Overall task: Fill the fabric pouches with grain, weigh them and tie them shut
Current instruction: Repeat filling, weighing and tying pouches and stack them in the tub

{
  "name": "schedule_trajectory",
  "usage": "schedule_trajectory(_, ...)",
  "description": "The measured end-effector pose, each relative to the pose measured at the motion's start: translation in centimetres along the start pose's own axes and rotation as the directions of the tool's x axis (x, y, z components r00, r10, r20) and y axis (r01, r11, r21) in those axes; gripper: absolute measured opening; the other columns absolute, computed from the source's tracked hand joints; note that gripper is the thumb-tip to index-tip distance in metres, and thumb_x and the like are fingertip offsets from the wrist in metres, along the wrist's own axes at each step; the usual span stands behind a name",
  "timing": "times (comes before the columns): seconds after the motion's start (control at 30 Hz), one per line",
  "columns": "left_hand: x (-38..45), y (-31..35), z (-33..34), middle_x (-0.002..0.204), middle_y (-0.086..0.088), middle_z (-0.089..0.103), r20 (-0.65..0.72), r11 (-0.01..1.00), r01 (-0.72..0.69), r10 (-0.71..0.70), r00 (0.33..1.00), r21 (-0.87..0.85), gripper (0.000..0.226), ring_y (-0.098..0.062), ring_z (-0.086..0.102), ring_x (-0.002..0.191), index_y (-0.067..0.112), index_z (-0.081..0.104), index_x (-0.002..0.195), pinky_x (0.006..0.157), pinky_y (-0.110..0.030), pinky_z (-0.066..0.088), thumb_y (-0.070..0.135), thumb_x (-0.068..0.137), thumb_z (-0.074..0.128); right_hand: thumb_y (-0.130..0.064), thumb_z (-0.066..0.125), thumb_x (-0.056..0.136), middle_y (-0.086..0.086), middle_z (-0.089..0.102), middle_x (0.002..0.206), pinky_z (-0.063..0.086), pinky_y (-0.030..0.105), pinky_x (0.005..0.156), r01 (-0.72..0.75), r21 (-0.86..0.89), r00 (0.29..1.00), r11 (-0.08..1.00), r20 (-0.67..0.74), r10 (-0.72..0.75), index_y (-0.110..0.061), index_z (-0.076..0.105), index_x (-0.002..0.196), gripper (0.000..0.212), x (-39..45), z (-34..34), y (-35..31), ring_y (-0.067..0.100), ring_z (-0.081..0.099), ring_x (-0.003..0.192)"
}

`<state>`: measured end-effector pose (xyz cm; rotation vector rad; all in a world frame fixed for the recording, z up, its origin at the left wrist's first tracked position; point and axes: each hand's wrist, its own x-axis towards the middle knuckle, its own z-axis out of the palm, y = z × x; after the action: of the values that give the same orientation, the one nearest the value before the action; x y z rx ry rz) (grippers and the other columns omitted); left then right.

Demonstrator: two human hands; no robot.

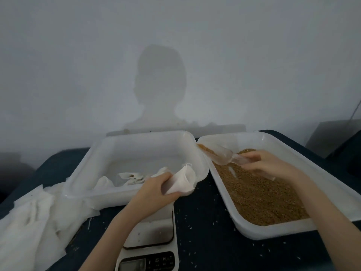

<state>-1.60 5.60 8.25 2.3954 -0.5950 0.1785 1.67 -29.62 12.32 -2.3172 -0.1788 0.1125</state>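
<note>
My left hand grips a white fabric pouch with its mouth open toward the right, held over the near right corner of the left white tray. My right hand holds the handle of a clear plastic scoop above the brown grain in the right white tray. The scoop's bowl points left and looks empty. A white kitchen scale sits on the dark table below my left forearm.
Several white pouches lie in the left tray. A heap of white fabric is spread at the table's left edge. Loose grains dot the dark tabletop between the scale and the grain tray. A grey wall stands right behind the trays.
</note>
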Motion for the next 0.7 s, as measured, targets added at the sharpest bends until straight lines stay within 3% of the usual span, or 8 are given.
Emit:
schedule_trajectory(0.2, -0.6, -1.7, -3.3, 0.075, 0.003, 0.060, -0.044, 0.994, 0.080, -0.077, 0.996, 0.072, 0.026, -0.010, 0.056, 0.069, 0.024, 0.054, 0.088, 0.062, -0.030, 0.043, 0.046, 0.079, 0.065, -0.014, 0.066, 0.087, -0.004, 0.071, 0.079, 0.047, 0.012, 0.057, 0.111, 0.024, 0.972, 0.994, 0.207, -0.114, -0.033, 0.064, 0.114, 0.033, -0.4, 0.6, -4.0, 0.004, 0.061, 0.060)
schedule_trajectory(0.33, -1.5, -2.9, -4.8, 0.069, 0.003, 0.057, -0.045, 0.987, 0.107, -0.102, 0.994, 0.121, 0.024, -0.006, 0.050, 0.060, 0.026, 0.051, 0.079, 0.055, -0.022, 0.036, 0.042, 0.080, 0.067, -0.010, 0.067, 0.086, -0.011, 0.072, 0.085, 0.047, 0.019, 0.062, 0.113, 0.072, 0.953, 0.991, 0.276, -0.129, -0.027, 0.065, 0.120, 0.038, -0.5, 1.2, -5.7, 0.015, 0.058, 0.066)
schedule_trajectory(0.47, -2.4, -3.5, -5.7, 0.066, 0.005, 0.054, -0.036, 0.986, 0.117, -0.114, 0.993, 0.122, 0.029, -0.005, 0.049, 0.059, 0.025, 0.050, 0.075, 0.054, -0.021, 0.034, 0.049, 0.076, 0.065, -0.008, 0.070, 0.084, 0.018, 0.069, 0.103, 0.048, 0.037, 0.072, 0.140, 0.069, 0.922, 0.988, 0.355, -0.155, -0.027, 0.069, 0.118, 0.039, -0.5, 1.5, -6.9, 0.028, 0.058, 0.076)
schedule_trajectory(0.6, -2.9, -3.5, -6.0, 0.072, 0.007, 0.055, -0.036, 0.983, 0.120, -0.116, 0.993, 0.137, 0.033, -0.005, 0.048, 0.063, 0.024, 0.052, 0.081, 0.058, -0.025, 0.036, 0.054, 0.072, 0.063, -0.015, 0.073, 0.082, 0.003, 0.072, 0.101, 0.050, 0.026, 0.071, 0.137, 0.019, 0.900, 0.990, 0.415, -0.133, -0.038, 0.070, 0.113, 0.039, -0.5, 1.6, -7.7, 0.016, 0.063, 0.077)
schedule_trajectory(0.7, -3.0, -3.5, -6.0, 0.077, 0.009, 0.056, -0.022, 0.978, 0.114, -0.112, 0.993, 0.176, 0.028, -0.002, 0.048, 0.068, 0.027, 0.053, 0.087, 0.060, -0.024, 0.037, 0.049, 0.077, 0.066, -0.033, 0.074, 0.071, 0.018, 0.069, 0.097, 0.047, 0.036, 0.069, 0.133, -0.024, 0.889, 0.991, 0.445, -0.109, -0.043, 0.068, 0.114, 0.044, -0.3, 1.6, -7.7, 0.024, 0.058, 0.073)
